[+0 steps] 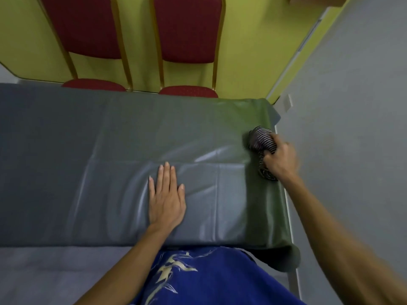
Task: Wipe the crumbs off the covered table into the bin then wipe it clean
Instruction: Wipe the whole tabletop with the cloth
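A grey-green plastic cover (132, 133) lies over the table, creased and shiny near the middle. My left hand (166, 195) rests flat on the cover near the front edge, fingers straight and together. My right hand (280, 160) grips a bunched black-and-white striped cloth (262, 140) and holds it down on the cover close to the table's right end. No crumbs show on the cover, and no bin is in view.
Two red padded chairs with gold frames (187, 29) stand against the yellow wall behind the table's far edge. Grey floor (352, 106) lies to the right of the table. The cover's corner hangs over the front right edge (288, 258).
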Available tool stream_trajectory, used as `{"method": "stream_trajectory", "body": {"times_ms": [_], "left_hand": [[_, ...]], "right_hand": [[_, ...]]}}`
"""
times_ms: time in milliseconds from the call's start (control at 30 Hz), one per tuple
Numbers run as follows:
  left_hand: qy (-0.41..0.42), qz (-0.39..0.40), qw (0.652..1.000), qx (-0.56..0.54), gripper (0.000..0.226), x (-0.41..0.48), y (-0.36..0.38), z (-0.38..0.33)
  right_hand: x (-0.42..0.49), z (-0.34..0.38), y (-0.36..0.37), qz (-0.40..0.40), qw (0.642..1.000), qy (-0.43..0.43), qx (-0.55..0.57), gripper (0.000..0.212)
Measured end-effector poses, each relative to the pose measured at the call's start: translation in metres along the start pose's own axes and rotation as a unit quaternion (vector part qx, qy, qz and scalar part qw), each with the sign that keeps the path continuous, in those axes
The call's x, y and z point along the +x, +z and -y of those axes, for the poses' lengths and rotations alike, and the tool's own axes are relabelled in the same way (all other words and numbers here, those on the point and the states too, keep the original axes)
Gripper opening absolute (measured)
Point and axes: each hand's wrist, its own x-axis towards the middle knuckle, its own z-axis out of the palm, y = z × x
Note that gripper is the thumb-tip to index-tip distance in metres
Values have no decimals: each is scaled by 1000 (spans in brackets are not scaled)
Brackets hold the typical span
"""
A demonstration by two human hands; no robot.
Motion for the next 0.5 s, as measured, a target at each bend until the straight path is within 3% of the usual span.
{"method": "stream_trajectory", "body": {"times_ms": [133,300,400,500], "left_hand": [[-7,-8,1000,2,62,1,0,-4],[-13,0,1000,17,63,3,-1,-3],[-8,-2,1000,10,62,2,-2,-4],[-7,0,1000,-4,61,1,-2,-3]], "right_hand": [[-36,78,26,30,996,-72,45,62],[-89,148,71,156,950,-269,7,65],[-50,133,65,150,953,-263,-21,59],[20,97,43,84,973,-199,-80,58]]}}
